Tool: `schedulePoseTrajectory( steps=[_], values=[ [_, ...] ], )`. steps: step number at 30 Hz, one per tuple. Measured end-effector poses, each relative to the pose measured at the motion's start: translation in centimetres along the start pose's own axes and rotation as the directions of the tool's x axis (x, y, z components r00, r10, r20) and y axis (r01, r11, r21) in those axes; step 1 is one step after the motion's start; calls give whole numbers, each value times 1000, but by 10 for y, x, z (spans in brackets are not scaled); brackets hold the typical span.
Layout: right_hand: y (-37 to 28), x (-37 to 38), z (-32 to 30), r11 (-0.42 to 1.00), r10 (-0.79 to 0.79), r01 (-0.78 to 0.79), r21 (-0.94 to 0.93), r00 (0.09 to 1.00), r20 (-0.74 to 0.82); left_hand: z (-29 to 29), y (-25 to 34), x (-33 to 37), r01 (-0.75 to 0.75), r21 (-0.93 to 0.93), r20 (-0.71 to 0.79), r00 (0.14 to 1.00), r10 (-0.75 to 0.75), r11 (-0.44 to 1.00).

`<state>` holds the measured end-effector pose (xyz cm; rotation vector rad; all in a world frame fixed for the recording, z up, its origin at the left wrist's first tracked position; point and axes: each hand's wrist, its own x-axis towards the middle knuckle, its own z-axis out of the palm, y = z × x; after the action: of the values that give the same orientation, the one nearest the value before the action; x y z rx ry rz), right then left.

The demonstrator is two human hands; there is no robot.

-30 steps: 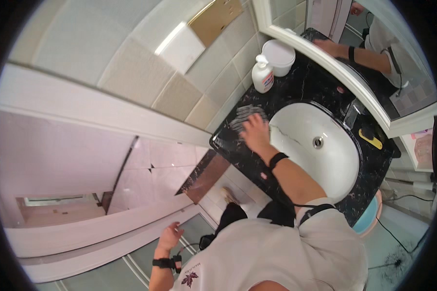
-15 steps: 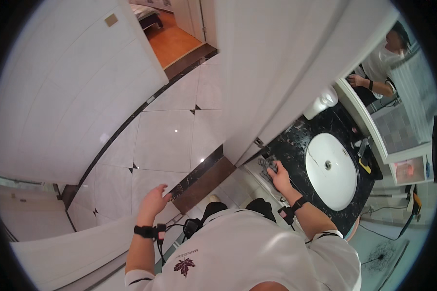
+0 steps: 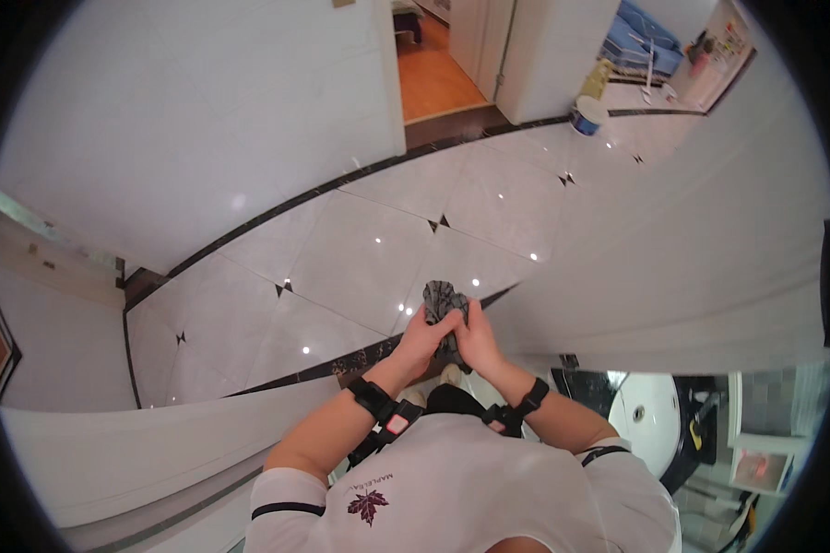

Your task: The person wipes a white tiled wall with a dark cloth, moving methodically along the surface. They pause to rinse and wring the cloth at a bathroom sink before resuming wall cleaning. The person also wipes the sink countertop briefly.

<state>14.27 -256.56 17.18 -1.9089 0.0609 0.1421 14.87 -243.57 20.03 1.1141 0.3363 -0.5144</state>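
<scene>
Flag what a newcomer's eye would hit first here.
Probably the crumpled grey cloth, held by the left hand and right hand near the centre. Next, the glossy pale tiled floor beyond it, dotted with small dark inlays. Then the white sink, lower right.

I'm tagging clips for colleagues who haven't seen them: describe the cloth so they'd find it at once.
Start with the glossy, pale tiled floor across the middle of the picture. Near its lower edge, the left hand and right hand meet around a bunched grey cloth. Its dark, crumpled folds set it apart from the smooth floor behind and white shirt below.
</scene>
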Motion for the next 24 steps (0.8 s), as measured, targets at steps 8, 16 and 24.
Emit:
schedulePoseTrajectory(
  steps=[8,16,24],
  values=[
    [1,-2,-25,982,140,-162,101,971,196,-31,13,1,162,-433,-11,983,-186,887],
    [-2,-77,-18,610,291,-539,581,834,469,13,-27,-25,131,154,109,983,-148,979],
    [-22,-174,-128,539,514,-715,445,698,499,29,-7,-114,-896,442,855,432,289,31]
  ],
)
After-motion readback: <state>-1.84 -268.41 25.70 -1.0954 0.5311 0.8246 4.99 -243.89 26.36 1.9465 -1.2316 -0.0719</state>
